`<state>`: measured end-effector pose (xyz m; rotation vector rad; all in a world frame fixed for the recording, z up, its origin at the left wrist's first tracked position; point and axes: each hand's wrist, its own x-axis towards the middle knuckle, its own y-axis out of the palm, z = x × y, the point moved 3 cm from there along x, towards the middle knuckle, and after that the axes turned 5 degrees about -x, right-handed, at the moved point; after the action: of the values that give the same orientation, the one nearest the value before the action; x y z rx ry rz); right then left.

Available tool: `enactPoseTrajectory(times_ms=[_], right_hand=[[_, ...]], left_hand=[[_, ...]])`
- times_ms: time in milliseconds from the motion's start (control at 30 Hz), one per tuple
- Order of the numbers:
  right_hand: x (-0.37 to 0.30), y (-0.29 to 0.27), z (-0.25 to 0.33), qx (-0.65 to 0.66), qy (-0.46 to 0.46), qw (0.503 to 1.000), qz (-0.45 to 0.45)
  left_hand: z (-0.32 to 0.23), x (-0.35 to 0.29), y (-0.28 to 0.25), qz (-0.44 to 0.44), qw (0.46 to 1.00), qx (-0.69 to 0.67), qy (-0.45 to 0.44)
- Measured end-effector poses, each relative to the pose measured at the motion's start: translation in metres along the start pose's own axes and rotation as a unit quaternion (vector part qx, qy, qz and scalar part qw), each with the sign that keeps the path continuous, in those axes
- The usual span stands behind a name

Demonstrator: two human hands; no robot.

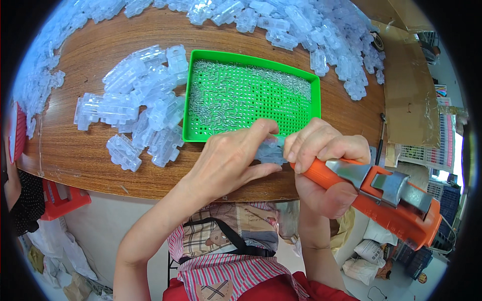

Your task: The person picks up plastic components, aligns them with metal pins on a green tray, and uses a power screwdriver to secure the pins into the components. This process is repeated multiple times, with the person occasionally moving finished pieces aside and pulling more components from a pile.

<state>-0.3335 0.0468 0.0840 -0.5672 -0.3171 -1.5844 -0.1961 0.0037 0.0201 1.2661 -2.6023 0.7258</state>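
Observation:
My left hand [221, 158] is closed on a small clear plastic housing [270, 152], held just in front of the tray at the table's near edge. In my right hand [326, 160] is an orange power screwdriver [386, 200] with a metal fitting on its body. Its front end points left toward the housing, and my right fingers hide its tip, so contact cannot be made out. Right behind both hands sits a shallow green perforated tray [251, 59], strewn with many small silvery screws [213, 108], thickest along the left and far sides.
Loose clear plastic housings [145, 100] lie left of the tray. A larger heap [301, 25] lines the table's far edge. Cardboard [411, 85] stands at the right. A red stool [63, 200] and another person's arm [12, 188] are at the left.

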Motion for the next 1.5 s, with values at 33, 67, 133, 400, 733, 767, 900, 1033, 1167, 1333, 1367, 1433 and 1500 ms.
enactPoseTrajectory(times_ms=[33, 67, 133, 400, 733, 767, 900, 1033, 1167, 1333, 1367, 1433, 1500], right_hand=[[0.0, 0.002, 0.002, -0.003, 0.005, 1.0, -0.015], [-0.001, 0.005, 0.001, -0.011, 0.004, 1.0, -0.024], [-0.001, 0.007, -0.001, 0.001, -0.006, 1.0, -0.031], [0.03, -0.008, 0.008, 0.103, 0.04, 0.983, -0.149], [0.04, -0.057, -0.047, 0.037, 0.027, 0.997, -0.066], [0.046, -0.059, -0.038, 0.051, 0.048, 0.994, -0.083], [0.041, -0.131, -0.06, -0.151, 0.188, 0.956, -0.165], [0.027, -0.173, -0.104, -0.42, 0.157, 0.869, -0.208], [0.038, -0.143, -0.134, -0.502, 0.167, 0.835, -0.15], [0.03, -0.151, -0.149, -0.398, 0.256, 0.865, -0.168], [0.026, -0.151, -0.137, -0.345, 0.293, 0.872, -0.185], [0.011, -0.159, -0.123, -0.156, 0.333, 0.905, -0.215], [-0.001, -0.153, -0.091, 0.065, 0.341, 0.914, -0.207]], left_hand=[[-0.002, 0.0, 0.001, 0.002, 1.0, 0.0, -0.002], [0.0, -0.002, 0.001, 0.003, 1.0, 0.006, -0.004], [-0.001, -0.002, 0.0, 0.0, 1.0, 0.005, -0.006], [-0.013, -0.005, -0.006, -0.029, 0.998, 0.027, 0.045], [-0.003, 0.019, -0.152, -0.194, 0.905, 0.371, -0.075], [-0.002, 0.02, -0.155, -0.142, 0.894, 0.415, -0.092], [0.0, 0.021, -0.143, -0.033, 0.882, 0.456, -0.109], [-0.01, 0.031, -0.131, -0.048, 0.886, 0.458, -0.054], [-0.041, 0.04, -0.114, -0.067, 0.925, 0.374, -0.026], [-0.068, 0.044, -0.092, -0.047, 0.953, 0.301, -0.001], [-0.072, 0.045, -0.088, -0.038, 0.957, 0.286, 0.014], [-0.074, 0.05, -0.075, -0.011, 0.971, 0.239, 0.017], [-0.079, 0.059, -0.058, 0.004, 0.98, 0.192, 0.043]])
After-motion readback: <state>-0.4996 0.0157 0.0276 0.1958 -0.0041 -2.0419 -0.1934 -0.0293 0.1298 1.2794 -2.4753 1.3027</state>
